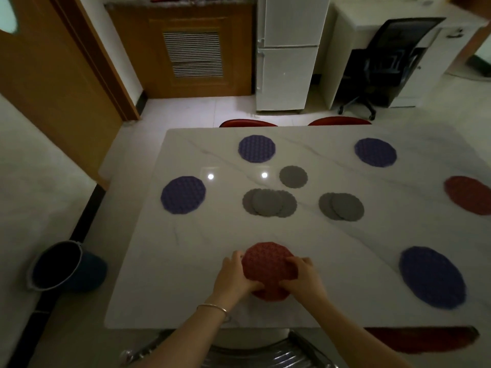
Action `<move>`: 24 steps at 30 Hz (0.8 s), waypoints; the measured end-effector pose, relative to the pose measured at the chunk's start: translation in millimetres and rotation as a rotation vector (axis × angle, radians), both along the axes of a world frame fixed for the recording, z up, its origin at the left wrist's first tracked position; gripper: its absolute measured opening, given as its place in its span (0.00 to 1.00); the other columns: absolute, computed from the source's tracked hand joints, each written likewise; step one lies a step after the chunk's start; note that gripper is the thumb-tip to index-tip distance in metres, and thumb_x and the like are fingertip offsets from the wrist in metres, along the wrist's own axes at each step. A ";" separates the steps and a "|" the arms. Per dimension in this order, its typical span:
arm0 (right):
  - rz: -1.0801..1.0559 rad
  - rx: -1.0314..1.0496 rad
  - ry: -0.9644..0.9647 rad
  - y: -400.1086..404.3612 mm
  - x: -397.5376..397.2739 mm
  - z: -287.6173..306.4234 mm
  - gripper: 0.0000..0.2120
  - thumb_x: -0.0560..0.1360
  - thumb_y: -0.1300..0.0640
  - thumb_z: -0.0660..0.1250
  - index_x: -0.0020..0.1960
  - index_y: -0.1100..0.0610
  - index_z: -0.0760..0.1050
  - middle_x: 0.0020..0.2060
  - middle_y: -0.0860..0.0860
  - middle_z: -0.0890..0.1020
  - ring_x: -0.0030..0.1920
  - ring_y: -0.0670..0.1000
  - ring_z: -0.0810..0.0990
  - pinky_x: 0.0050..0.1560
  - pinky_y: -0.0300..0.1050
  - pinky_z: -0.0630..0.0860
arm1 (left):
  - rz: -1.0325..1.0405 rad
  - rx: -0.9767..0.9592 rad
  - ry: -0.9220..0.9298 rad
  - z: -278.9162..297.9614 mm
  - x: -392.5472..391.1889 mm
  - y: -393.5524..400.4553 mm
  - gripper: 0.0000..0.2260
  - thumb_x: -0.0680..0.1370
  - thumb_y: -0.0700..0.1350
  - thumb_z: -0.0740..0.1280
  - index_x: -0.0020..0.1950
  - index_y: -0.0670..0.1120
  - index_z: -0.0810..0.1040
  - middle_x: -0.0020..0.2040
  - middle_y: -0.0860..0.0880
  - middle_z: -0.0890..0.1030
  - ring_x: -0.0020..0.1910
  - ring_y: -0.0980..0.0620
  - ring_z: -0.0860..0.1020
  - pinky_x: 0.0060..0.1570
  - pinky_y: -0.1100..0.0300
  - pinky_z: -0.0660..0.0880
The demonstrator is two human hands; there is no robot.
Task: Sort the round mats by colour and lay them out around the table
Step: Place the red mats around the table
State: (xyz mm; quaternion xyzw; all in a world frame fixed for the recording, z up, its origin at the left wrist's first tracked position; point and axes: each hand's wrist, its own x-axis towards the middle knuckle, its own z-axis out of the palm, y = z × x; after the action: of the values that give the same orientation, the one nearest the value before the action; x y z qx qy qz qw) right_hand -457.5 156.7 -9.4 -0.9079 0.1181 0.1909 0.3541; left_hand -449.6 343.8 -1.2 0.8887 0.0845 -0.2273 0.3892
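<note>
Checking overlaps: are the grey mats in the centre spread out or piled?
Mostly piled: three overlap, two overlap, one grey mat lies alone.

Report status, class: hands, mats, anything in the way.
Left hand and right hand both gripping red mat at near table edge. Four purple mats and another red mat laid out; grey mats clustered mid-table. Nothing in the way.

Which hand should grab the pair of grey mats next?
Probably the right hand: the grey pair lies on its side. Both hands, left hand included, now hold the red mat.
</note>
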 end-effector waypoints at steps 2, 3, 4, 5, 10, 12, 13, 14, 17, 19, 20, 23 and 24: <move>0.018 -0.050 -0.001 4.3 -3.8 -3.8 0.32 0.65 0.53 0.73 0.68 0.53 0.68 0.61 0.55 0.71 0.60 0.56 0.70 0.59 0.48 0.72 | 0.028 0.041 0.001 -2.5 -3.7 0.2 0.40 0.58 0.54 0.79 0.65 0.47 0.66 0.59 0.43 0.72 0.56 0.43 0.77 0.54 0.53 0.76; 0.020 -0.050 -0.005 6.3 -5.8 -5.4 0.32 0.65 0.52 0.73 0.68 0.52 0.68 0.62 0.55 0.71 0.61 0.56 0.69 0.59 0.47 0.71 | 0.040 0.069 -0.003 -4.2 -5.6 0.7 0.40 0.59 0.55 0.79 0.65 0.48 0.65 0.60 0.43 0.71 0.56 0.43 0.77 0.54 0.54 0.75; 0.017 -0.035 -0.008 8.4 -8.7 -7.1 0.32 0.66 0.52 0.73 0.68 0.52 0.68 0.62 0.54 0.71 0.62 0.56 0.69 0.58 0.46 0.71 | 0.052 0.090 -0.005 -6.1 -7.6 1.4 0.40 0.59 0.55 0.79 0.65 0.48 0.65 0.60 0.43 0.71 0.56 0.42 0.76 0.54 0.54 0.75; 0.014 -0.016 -0.014 10.6 -11.6 -8.7 0.32 0.66 0.53 0.73 0.68 0.52 0.68 0.62 0.54 0.71 0.62 0.55 0.68 0.58 0.46 0.70 | 0.063 0.102 -0.003 -7.9 -9.7 2.3 0.40 0.59 0.55 0.80 0.65 0.48 0.65 0.60 0.43 0.70 0.56 0.42 0.76 0.54 0.55 0.74; 0.021 -0.007 -0.043 15.6 -19.4 -12.6 0.30 0.67 0.54 0.72 0.67 0.52 0.68 0.62 0.55 0.71 0.61 0.55 0.69 0.59 0.45 0.70 | 0.069 0.107 0.021 -11.1 -15.4 4.9 0.39 0.61 0.55 0.79 0.65 0.47 0.64 0.60 0.42 0.69 0.57 0.42 0.75 0.54 0.55 0.73; 0.007 0.007 -0.043 15.2 -19.6 -12.3 0.30 0.66 0.55 0.72 0.67 0.54 0.69 0.61 0.56 0.71 0.60 0.56 0.71 0.60 0.46 0.72 | 0.065 0.112 0.021 -10.8 -16.1 3.7 0.39 0.61 0.54 0.79 0.65 0.47 0.65 0.60 0.42 0.69 0.57 0.41 0.75 0.55 0.54 0.73; 0.002 0.016 -0.042 14.9 -19.4 -12.2 0.30 0.66 0.55 0.72 0.67 0.54 0.69 0.61 0.56 0.71 0.60 0.56 0.72 0.59 0.46 0.72 | 0.065 0.114 0.020 -10.4 -16.5 3.1 0.38 0.61 0.54 0.79 0.65 0.47 0.65 0.60 0.42 0.69 0.57 0.41 0.75 0.54 0.54 0.74; 0.001 0.025 -0.041 14.4 -19.5 -12.3 0.30 0.66 0.56 0.72 0.67 0.54 0.70 0.61 0.56 0.71 0.59 0.56 0.72 0.59 0.46 0.73 | 0.069 0.115 0.020 -10.0 -16.9 2.6 0.38 0.61 0.54 0.79 0.65 0.47 0.64 0.60 0.42 0.69 0.57 0.41 0.76 0.54 0.54 0.74; -0.007 0.059 -0.058 13.1 -19.8 -14.2 0.29 0.65 0.57 0.72 0.66 0.55 0.71 0.59 0.56 0.72 0.56 0.55 0.74 0.56 0.44 0.73 | 0.075 0.123 0.020 -9.3 -18.3 2.1 0.38 0.62 0.53 0.79 0.65 0.46 0.64 0.60 0.42 0.68 0.56 0.40 0.76 0.54 0.54 0.74; -0.019 0.078 -0.075 12.0 -20.1 -17.0 0.29 0.64 0.59 0.72 0.64 0.56 0.72 0.58 0.56 0.73 0.55 0.55 0.75 0.54 0.41 0.72 | 0.067 0.123 0.021 -8.9 -20.0 1.7 0.38 0.63 0.52 0.78 0.66 0.46 0.63 0.60 0.42 0.67 0.56 0.40 0.76 0.54 0.54 0.74; -0.023 0.081 -0.082 11.6 -20.5 -18.3 0.28 0.64 0.59 0.72 0.64 0.56 0.72 0.58 0.56 0.73 0.55 0.54 0.75 0.53 0.40 0.71 | 0.060 0.124 0.021 -8.8 -20.9 1.8 0.38 0.63 0.52 0.78 0.67 0.47 0.63 0.60 0.42 0.67 0.56 0.40 0.76 0.54 0.54 0.74; -0.004 0.064 -0.098 12.3 -22.7 -21.0 0.29 0.65 0.59 0.71 0.66 0.56 0.71 0.59 0.56 0.72 0.57 0.54 0.73 0.56 0.41 0.71 | 0.034 0.137 0.018 -9.0 -23.8 3.4 0.38 0.63 0.51 0.77 0.67 0.46 0.64 0.59 0.42 0.66 0.56 0.40 0.76 0.54 0.55 0.74; 0.015 0.043 -0.106 12.9 -23.8 -21.7 0.29 0.66 0.58 0.71 0.66 0.56 0.70 0.60 0.56 0.71 0.58 0.54 0.72 0.57 0.43 0.72 | 0.027 0.141 0.011 -9.3 -24.5 4.0 0.37 0.63 0.51 0.77 0.67 0.46 0.65 0.59 0.42 0.65 0.56 0.40 0.76 0.54 0.55 0.74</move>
State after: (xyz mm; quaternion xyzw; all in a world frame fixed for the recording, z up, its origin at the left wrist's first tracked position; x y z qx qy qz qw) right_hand -481.3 169.7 -31.1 -0.9097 0.0883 0.1478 0.3780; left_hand -474.1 347.8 -10.5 0.9114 0.1142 -0.2203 0.3284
